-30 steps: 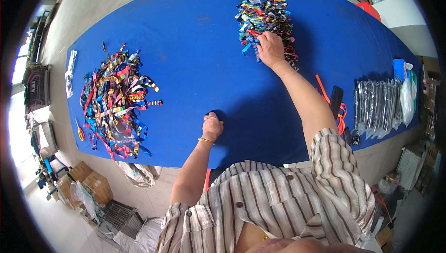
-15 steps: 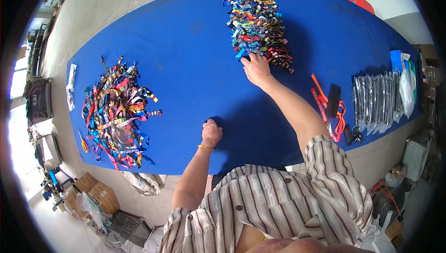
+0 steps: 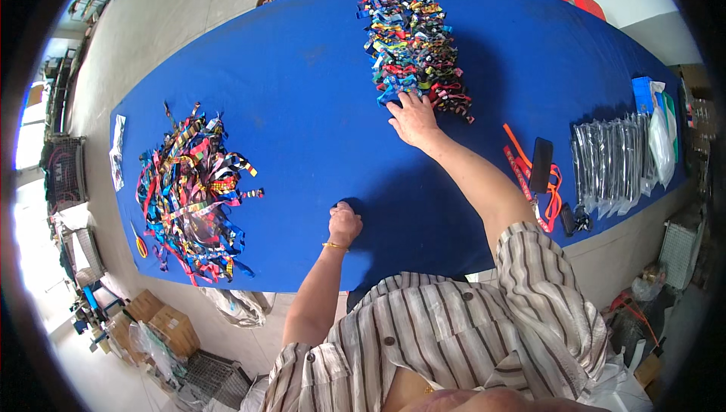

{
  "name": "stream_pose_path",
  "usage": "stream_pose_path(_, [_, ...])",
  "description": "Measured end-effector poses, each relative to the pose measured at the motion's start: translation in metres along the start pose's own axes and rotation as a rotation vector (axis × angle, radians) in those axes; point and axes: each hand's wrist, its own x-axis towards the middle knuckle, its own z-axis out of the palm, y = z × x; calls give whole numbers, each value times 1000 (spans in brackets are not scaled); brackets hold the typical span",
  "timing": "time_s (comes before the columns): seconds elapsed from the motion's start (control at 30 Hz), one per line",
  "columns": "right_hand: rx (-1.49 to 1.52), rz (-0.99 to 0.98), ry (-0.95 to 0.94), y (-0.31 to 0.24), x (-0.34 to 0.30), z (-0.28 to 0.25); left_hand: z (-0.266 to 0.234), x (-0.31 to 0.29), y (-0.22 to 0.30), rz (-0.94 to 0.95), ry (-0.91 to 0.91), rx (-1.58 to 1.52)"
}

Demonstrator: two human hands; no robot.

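A sideways push from the right hand, its fingers spread at the near end of the strap rows, could have skewed them, as the straps looked loosely piled. The rows lay ahead of both hands, well apart from the left hand, which curled low, its grip unclear.

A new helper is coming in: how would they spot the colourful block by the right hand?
On the big blue table, look just beyond the right hand. There, a long block of multicoloured straps stretches toward the far edge. Its tidy, packed shape sets it apart from the loose, tangled pile on the left.
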Motion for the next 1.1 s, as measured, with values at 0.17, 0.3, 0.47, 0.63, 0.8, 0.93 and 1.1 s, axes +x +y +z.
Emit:
stream_pose_path(0.17, [143,19,164,10,12,-1,2,2,-4,9,-6,21])
stream_pose_path(0.3, [166,84,281,18,26,-5,2,1,-4,10,-11,3])
stream_pose_path(0.47, [144,197,259,20,36,-4,0,1,-4,6,-18,8])
stream_pose_path(0.63, [153,134,290,26,37,0,-3,-2,0,-25,-31,17])
stream_pose_path(0.8, [-9,-74,362,33,48,2,-5,-5,2,-47,-46,8])
stream_pose_path(0.93, [-90,-94,304,39,61,0,-3,-5,1,-5,-40,1])
stream_pose_path(1.1, [-53,-25,321,37,60,-4,-4,-6,3,-9,-23,2])
